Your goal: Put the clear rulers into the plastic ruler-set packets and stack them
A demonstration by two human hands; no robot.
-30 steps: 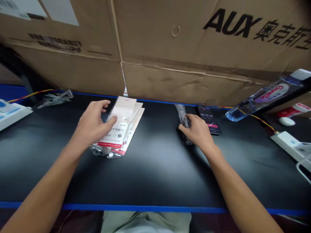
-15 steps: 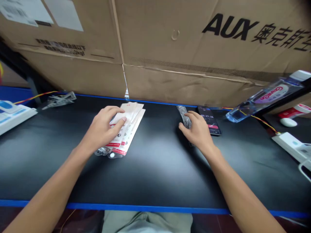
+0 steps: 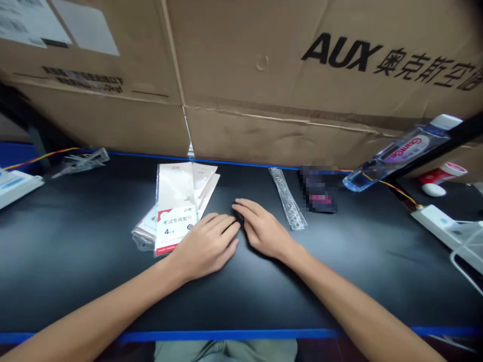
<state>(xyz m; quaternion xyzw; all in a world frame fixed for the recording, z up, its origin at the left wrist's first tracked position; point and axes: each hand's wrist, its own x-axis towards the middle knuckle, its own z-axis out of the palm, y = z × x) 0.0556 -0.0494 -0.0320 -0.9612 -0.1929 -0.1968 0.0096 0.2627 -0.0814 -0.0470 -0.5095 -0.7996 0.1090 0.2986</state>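
Note:
My left hand (image 3: 211, 246) rests on the black table just right of a pile of flat ruler-set packets (image 3: 176, 188). Its fingers are loosely bent, the thumb is apart, and nothing shows in it. The packets are clear sleeves with white and red printed cards, fanned over one another; my left wrist overlaps the lower corner of the top one. Close by, my right hand (image 3: 264, 229) lies with its fingers stretched towards the left one, holding nothing. Several clear plastic rulers (image 3: 289, 201) lie in a narrow stack to its right.
A pixelated phone (image 3: 319, 193) lies behind the rulers. A clear bottle (image 3: 400, 153) leans at the right, near a white power strip (image 3: 449, 234). Another power strip (image 3: 18, 187) and a clear plastic piece (image 3: 83, 162) are at the left. A large cardboard box (image 3: 241, 65) stands behind the table.
My left hand has left the packets and moved right and nearer to me. My right hand has moved left, away from the rulers. One packet now lies on top, further left.

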